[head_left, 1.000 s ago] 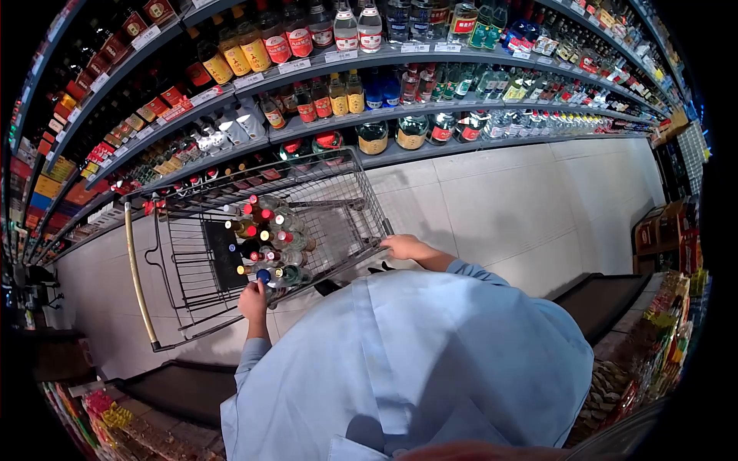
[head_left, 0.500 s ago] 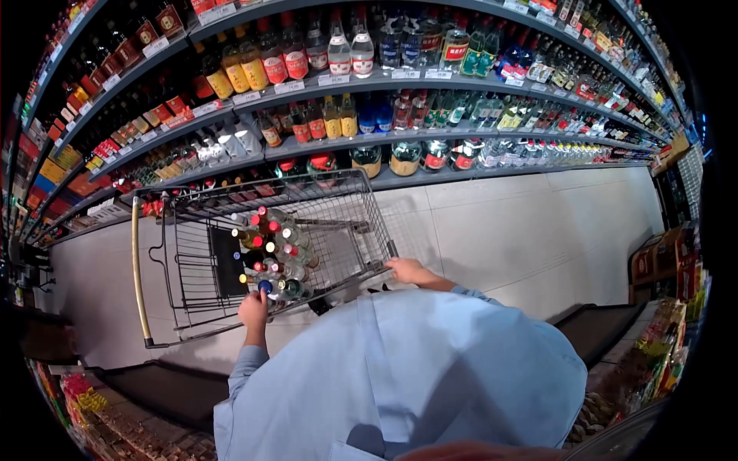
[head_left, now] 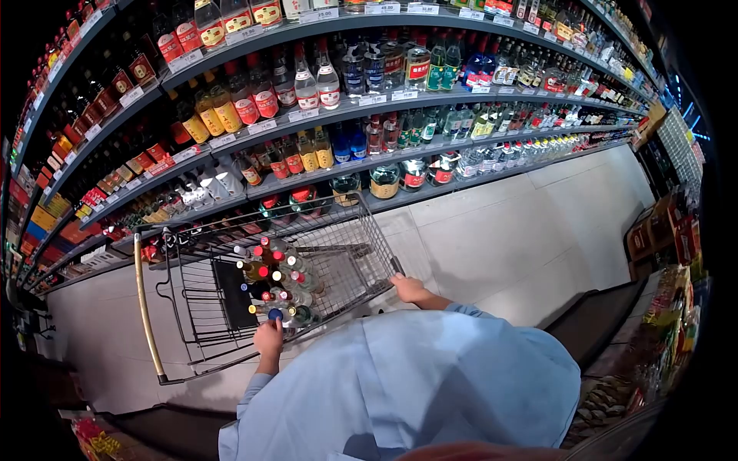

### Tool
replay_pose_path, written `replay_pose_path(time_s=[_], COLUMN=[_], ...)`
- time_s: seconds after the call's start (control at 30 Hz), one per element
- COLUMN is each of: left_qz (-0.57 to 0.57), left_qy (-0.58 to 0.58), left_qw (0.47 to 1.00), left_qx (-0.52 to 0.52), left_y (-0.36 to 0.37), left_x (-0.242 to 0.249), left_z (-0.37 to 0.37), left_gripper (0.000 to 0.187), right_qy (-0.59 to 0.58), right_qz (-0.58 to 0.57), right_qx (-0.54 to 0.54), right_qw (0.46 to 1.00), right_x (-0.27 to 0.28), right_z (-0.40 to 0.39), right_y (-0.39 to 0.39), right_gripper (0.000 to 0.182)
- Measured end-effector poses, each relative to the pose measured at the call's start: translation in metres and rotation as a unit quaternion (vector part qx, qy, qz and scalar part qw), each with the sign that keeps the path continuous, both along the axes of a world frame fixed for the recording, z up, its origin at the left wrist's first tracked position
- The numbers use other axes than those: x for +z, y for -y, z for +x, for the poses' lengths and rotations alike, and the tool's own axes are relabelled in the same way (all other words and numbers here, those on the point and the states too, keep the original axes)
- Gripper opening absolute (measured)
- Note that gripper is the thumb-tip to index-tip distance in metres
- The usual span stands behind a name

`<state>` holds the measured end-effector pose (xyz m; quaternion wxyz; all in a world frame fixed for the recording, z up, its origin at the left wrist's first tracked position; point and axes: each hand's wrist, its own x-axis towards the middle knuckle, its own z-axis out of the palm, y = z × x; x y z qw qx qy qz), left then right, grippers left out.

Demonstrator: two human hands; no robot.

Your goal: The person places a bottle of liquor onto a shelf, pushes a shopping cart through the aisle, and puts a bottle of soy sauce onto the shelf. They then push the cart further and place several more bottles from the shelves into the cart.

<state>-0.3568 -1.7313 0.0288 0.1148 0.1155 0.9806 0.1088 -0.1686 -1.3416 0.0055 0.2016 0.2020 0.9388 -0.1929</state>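
Observation:
A wire shopping cart (head_left: 354,230) stands in front of me, its yellowish handle bar (head_left: 146,307) at the left. Several upright bottles (head_left: 296,278) with red, white, yellow and blue caps are grouped inside it. My left hand (head_left: 268,338) is closed at the cart's near side, its fingers on a bottle with a dark blue cap (head_left: 275,314). At the cart's front right corner, my right hand (head_left: 410,290) is closed round the rim.
Curved-looking shelves (head_left: 346,109) packed with bottles and price tags run along the far side. Low dark displays with packaged goods (head_left: 615,384) are behind me on both sides. Cartons (head_left: 649,234) stand at the right, beside the tiled floor (head_left: 500,230).
The view has tilted up, so the shelves, cart and both hands appear lower in the frame. Both hands keep their places at the bottle and the cart's corner.

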Motion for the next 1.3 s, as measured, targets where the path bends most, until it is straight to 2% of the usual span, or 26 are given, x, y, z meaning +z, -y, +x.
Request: replay_pose_path(time_s=[0.17, 0.3, 0.5, 0.57, 0.63, 0.7, 0.8, 0.93, 1.1, 1.17, 1.3], left_qz=[-0.004, -0.016, -0.007, -0.009, -0.005, 0.047, 0.066, 0.074, 0.087, 0.024, 0.022], left_qy=[0.040, 0.086, 0.119, 0.110, 0.118, 0.150, 0.168, 0.210, 0.261, 0.314, 0.309], left_qw=[0.999, 0.996, 0.990, 0.986, 0.983, 0.976, 0.969, 0.954, 0.941, 0.924, 0.928], left_qx=[-0.022, -0.029, -0.076, -0.128, -0.144, -0.151, -0.167, -0.203, -0.194, -0.217, -0.205], left_y=[-0.020, -0.037, -0.061, -0.071, -0.077, -0.087, -0.097, -0.113, -0.135, -0.148, -0.169], left_x=[0.002, 0.008, 0.012, 0.008, 0.011, 0.020, 0.027, 0.034, 0.029, 0.039, 0.039], left_z=[-0.002, -0.002, -0.001, -0.003, -0.003, -0.003, -0.001, 0.001, 0.000, 0.003, 0.010], left_gripper=[0.039, 0.040, 0.046, 0.046, 0.046, 0.047, 0.047, 0.047, 0.050, 0.057, 0.058], right_qy=[0.024, 0.013, 0.001, -0.004, 0.005, -0.020, -0.038, -0.003, 0.025, 0.038, 0.047], right_qz=[0.006, 0.021, 0.048, 0.047, 0.040, 0.083, 0.121, 0.121, 0.112, 0.111, 0.092], right_qx=[-0.023, -0.054, -0.136, -0.170, -0.162, -0.171, -0.190, -0.199, -0.212, -0.202, -0.174], right_qw=[0.999, 0.998, 0.990, 0.984, 0.986, 0.982, 0.974, 0.973, 0.970, 0.972, 0.979], right_x=[0.018, 0.006, 0.016, 0.028, 0.018, 0.011, 0.026, 0.042, 0.049, 0.046, 0.034], right_z=[-0.005, -0.003, -0.003, -0.004, 0.000, 0.003, 0.008, 0.015, 0.015, 0.016, 0.021], right_y=[-0.008, -0.005, 0.010, 0.007, -0.002, -0.009, -0.006, -0.021, -0.059, -0.081, -0.115], right_gripper=[0.032, 0.032, 0.034, 0.040, 0.046, 0.050, 0.055, 0.060, 0.056, 0.054, 0.050])
